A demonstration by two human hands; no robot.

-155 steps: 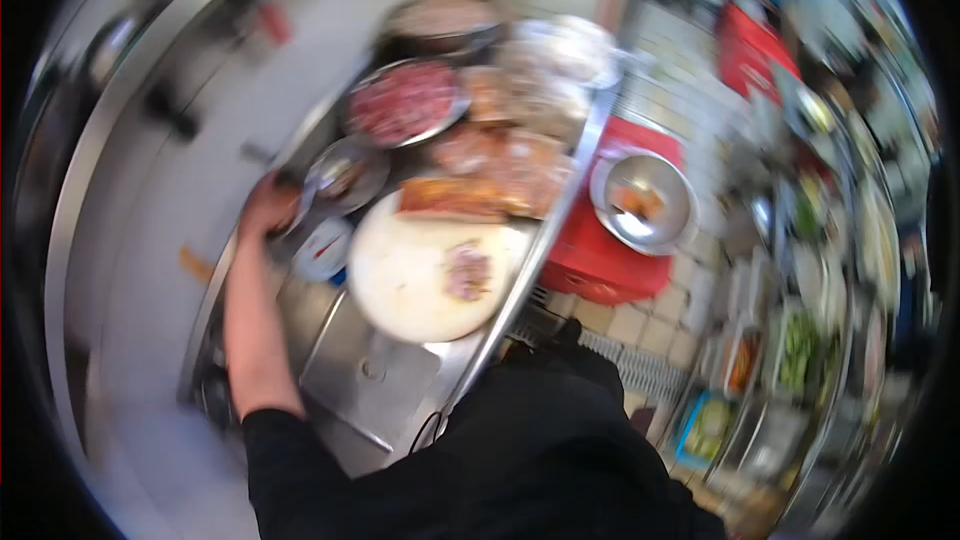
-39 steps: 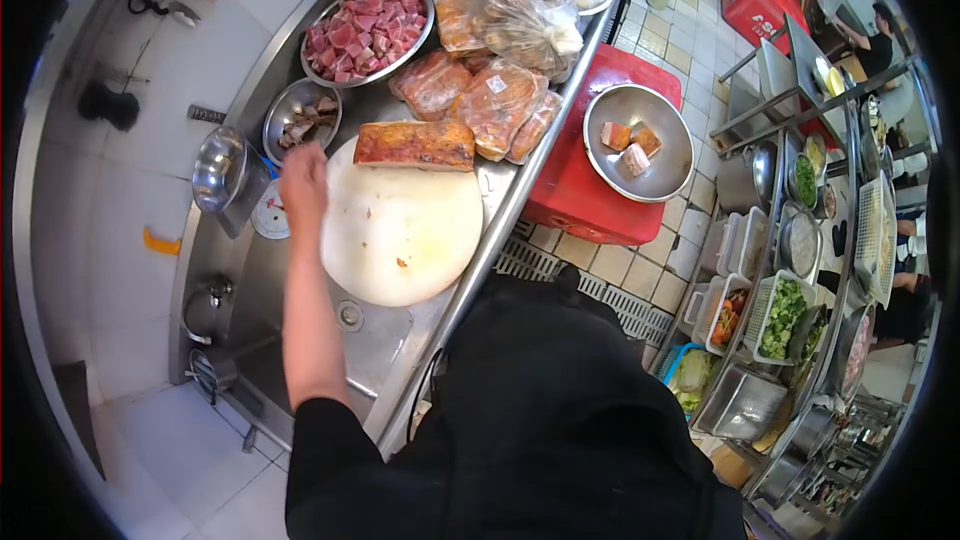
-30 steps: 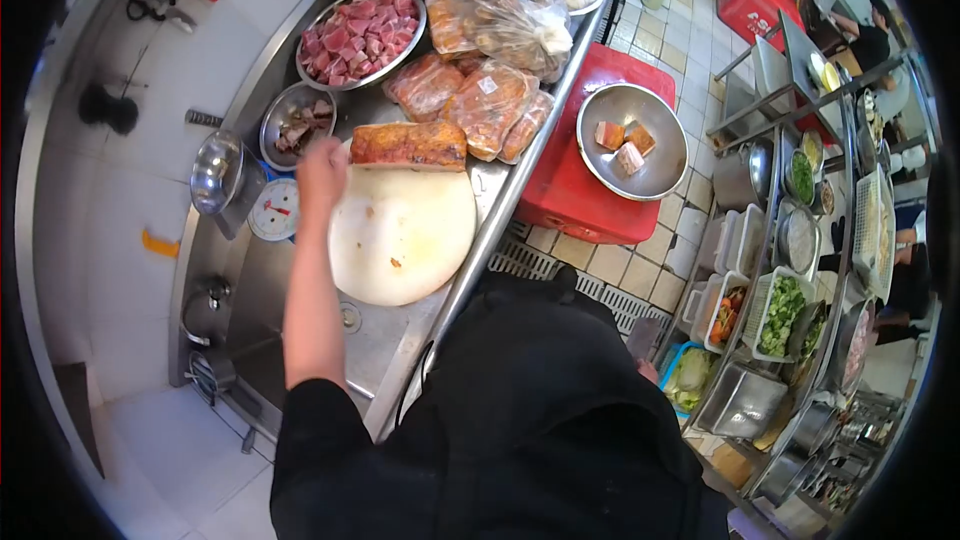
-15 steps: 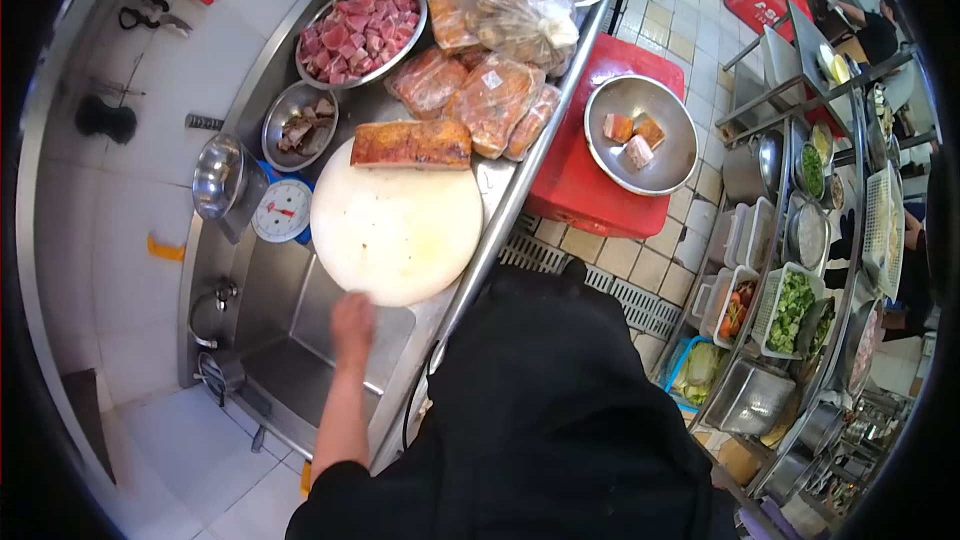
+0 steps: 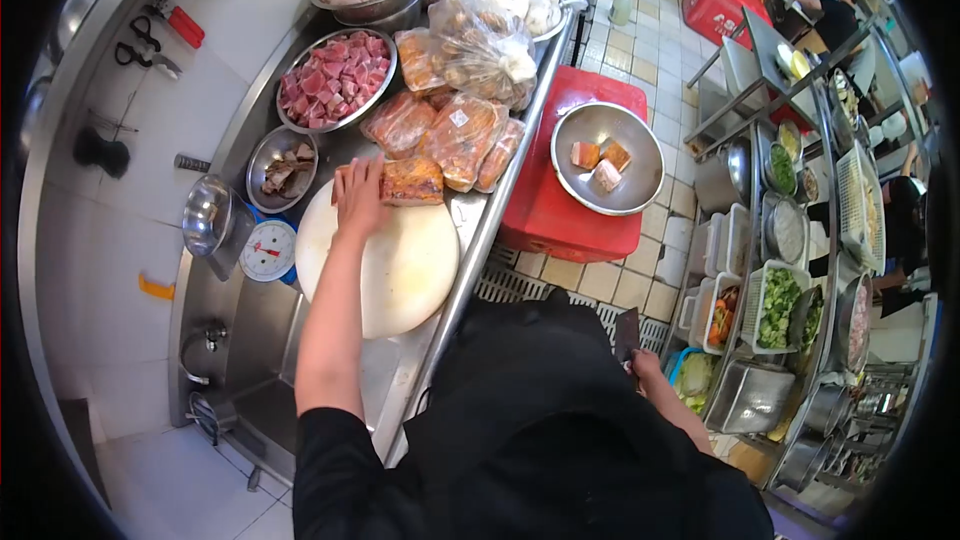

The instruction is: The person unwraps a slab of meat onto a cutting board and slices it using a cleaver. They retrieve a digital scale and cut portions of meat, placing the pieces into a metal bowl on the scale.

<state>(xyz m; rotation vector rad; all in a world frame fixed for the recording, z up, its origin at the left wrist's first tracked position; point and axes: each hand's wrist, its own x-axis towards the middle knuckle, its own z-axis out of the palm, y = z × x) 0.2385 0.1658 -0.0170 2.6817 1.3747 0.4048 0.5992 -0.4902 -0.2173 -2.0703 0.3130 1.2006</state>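
Observation:
A long browned slab of pork belly (image 5: 412, 183) lies across the far part of the round white chopping board (image 5: 400, 275). My left hand (image 5: 360, 195) reaches over the board, its fingers closed over the slab's left end. Off to the right, beside my body, my right hand (image 5: 646, 368) grips a cleaver (image 5: 626, 336) by its handle, with the dark blade pointing up. On a red box, a steel bowl (image 5: 570, 185) holds 3 cut chunks of pork (image 5: 607, 176).
Beyond the board are bagged meat pieces (image 5: 465, 140), a bowl of diced raw meat (image 5: 335, 80) and a small bowl of scraps (image 5: 283, 165). A scale (image 5: 268, 250) stands left, above the sink (image 5: 235, 380). Vegetable shelves line the right; another person (image 5: 838, 15) stands behind.
My left hand has moved from near the sink forward onto the pork slab. My right hand with the cleaver has come into view. The camera view has shifted slightly.

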